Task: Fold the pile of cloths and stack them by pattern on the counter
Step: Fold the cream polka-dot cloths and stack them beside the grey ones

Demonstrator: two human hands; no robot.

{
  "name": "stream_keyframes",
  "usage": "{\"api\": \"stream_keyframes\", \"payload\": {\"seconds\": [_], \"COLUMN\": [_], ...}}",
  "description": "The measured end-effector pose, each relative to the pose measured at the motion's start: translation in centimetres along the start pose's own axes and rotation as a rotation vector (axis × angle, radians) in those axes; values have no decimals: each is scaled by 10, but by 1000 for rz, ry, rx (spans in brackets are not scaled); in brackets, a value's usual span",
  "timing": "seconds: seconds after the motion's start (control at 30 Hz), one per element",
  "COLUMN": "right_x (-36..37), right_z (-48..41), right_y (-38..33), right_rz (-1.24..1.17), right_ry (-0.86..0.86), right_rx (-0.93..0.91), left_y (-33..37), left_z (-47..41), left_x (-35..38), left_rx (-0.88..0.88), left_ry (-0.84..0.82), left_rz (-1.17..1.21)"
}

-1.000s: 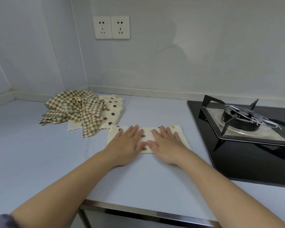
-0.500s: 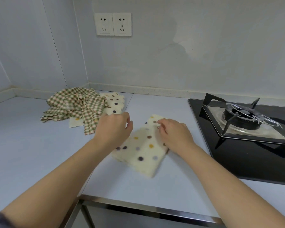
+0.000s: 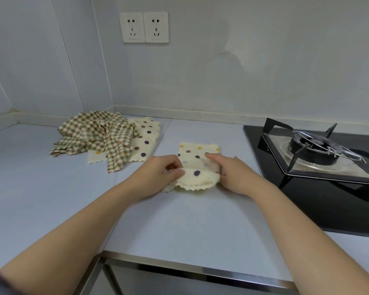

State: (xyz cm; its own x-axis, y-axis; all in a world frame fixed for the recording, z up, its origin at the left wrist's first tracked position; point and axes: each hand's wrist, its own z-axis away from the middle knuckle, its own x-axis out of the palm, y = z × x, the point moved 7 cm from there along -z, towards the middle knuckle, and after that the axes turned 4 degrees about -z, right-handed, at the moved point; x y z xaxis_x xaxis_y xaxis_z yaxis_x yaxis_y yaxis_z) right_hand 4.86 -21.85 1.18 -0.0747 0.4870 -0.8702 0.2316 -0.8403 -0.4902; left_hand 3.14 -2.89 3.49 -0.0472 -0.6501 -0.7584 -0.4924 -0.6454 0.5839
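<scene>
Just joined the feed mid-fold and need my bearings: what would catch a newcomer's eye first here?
The left hand and right hand pinch the near edge of a cream polka-dot cloth mid-counter, curling it upward. Back left, a rumpled green checked cloth lies over another dotted cloth. A gas burner sits at the right.

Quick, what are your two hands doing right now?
Left hand: pinches the lifted near edge of the cream polka-dot cloth.
Right hand: holds the same cloth's right side.
</scene>
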Motion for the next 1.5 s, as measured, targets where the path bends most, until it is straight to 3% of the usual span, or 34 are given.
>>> {"api": "stream_keyframes", "payload": {"seconds": [0.13,0.23,0.4,0.6,0.67,0.77,0.87,1.07,1.17,1.33,1.5], "right_x": [-2,-2,8,1,-3,-10,-12,-7,-13,-14,-10], "right_z": [9,15,24,22,24,26,22,12,10,8,4], "right_y": [-28,-42,-58,-54,-57,-63,-63,-27,-16,-6,-5], "right_rz": [-142,-257,-463,-588,-715,-809,-845,-751,-794,-466,-242], "right_ry": [-4,-34,-202,-51,-59,-47,-31,113,258,381,367], "right_rx": [-166,-250,-251,-244,-247,-299,-309,60,130,210,263], "left_y": [-9,-17,-19,-17,-26,-27,-15,-7,-10,-22,-23], "left_z": [-2,-5,-2,-4,-2,2,4,-1,-2,-7,-5], "left_x": [-4,-13,-19,-21,-28,-24,-11,-5,-5,3,5], "left_rx": [-108,-164,-204,-176,-156,-15,26,-101,-241,-440,-517], "left_ry": [23,138,168,169,199,84,-24,34,60,60,79], "left_rz": [157,130,126,261,125,-167,-224,204,277,176,-40]}}
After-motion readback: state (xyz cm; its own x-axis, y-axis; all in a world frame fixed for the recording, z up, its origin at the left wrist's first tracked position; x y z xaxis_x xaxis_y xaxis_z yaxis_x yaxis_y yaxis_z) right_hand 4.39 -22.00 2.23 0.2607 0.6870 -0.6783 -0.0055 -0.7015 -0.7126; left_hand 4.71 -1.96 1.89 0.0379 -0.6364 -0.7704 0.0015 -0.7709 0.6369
